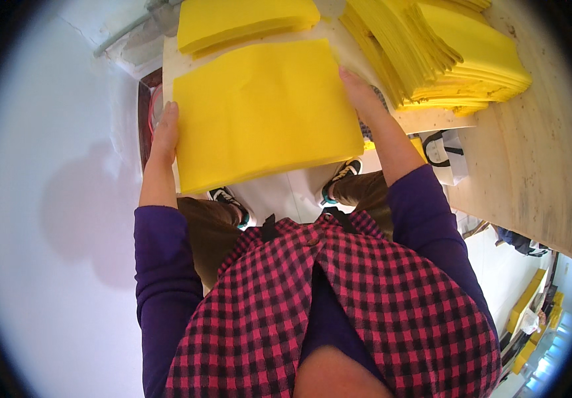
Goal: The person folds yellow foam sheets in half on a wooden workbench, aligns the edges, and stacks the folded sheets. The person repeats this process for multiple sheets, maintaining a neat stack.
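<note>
Between my two hands is a flat stack of yellow cloth-like sheets, its near edge hanging out over the table's front edge above my feet. My left hand is closed on the left side of the stack, and its fingers are partly hidden by the sheets. On the opposite side, my right hand grips the upper right edge, with the thumb along the border. Just beyond lies another yellow stack on the wooden table.
Fanned, uneven piles of yellow sheets cover the table at the right. A wooden board extends along the right side. Under the table edge hangs a white bag with black handles. A white wall stands at my left.
</note>
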Demonstrator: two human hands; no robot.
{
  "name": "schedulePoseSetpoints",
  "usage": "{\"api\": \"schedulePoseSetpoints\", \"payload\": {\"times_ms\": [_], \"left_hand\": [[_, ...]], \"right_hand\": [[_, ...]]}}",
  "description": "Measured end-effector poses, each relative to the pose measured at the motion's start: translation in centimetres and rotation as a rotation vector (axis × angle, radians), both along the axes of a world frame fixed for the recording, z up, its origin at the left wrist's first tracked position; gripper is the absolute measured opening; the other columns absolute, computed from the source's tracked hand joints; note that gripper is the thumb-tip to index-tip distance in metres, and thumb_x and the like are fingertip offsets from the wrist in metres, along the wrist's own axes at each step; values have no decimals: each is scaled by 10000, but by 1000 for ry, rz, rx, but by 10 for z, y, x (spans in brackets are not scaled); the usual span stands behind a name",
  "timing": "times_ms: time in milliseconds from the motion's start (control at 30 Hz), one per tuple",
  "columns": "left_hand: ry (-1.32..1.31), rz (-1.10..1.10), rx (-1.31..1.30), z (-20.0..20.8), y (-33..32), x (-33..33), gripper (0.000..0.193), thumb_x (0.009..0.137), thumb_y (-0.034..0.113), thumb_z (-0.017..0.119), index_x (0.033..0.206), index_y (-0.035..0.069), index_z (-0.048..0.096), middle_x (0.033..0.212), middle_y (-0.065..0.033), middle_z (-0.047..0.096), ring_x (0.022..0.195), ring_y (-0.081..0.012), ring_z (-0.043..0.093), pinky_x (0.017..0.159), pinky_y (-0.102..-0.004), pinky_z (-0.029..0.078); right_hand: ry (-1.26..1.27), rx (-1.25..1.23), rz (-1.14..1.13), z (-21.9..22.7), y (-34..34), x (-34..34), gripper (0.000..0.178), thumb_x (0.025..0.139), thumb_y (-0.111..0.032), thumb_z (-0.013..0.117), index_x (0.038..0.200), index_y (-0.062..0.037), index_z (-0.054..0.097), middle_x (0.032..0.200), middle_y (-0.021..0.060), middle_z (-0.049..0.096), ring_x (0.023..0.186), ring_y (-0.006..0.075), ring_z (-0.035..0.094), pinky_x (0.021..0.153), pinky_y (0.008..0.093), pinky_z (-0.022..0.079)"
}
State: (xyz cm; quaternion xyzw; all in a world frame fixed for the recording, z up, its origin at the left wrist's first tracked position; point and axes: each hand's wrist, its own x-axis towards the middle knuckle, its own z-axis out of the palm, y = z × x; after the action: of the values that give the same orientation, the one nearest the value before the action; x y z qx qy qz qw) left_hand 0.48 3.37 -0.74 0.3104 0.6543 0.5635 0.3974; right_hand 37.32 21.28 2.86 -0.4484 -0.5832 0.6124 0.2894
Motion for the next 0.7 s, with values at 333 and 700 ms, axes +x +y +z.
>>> {"api": "schedulePoseSetpoints", "payload": {"times_ms": [333, 700], "left_hand": [[285, 239, 9, 3, -74, 10, 564, 995, 387, 457, 1406, 5, 402, 1435, -136, 427, 1320, -237, 399, 1082, -331, 315], [464, 179, 75, 4, -94, 28, 501, 993, 339, 485, 1384, 28, 443, 1388, -146, 482, 1258, -222, 466, 1052, -315, 350]], "right_hand": [[-759, 885, -17, -75, 2, 79, 584, 961, -385, 462, 1418, -31, 380, 1462, 201, 372, 1363, 328, 338, 1116, 392, 268], [-660, 747, 13, -97, 3, 108, 471, 895, -249, 593, 1317, -57, 506, 1435, 186, 409, 1309, 353, 397, 1065, 433, 345]]}}
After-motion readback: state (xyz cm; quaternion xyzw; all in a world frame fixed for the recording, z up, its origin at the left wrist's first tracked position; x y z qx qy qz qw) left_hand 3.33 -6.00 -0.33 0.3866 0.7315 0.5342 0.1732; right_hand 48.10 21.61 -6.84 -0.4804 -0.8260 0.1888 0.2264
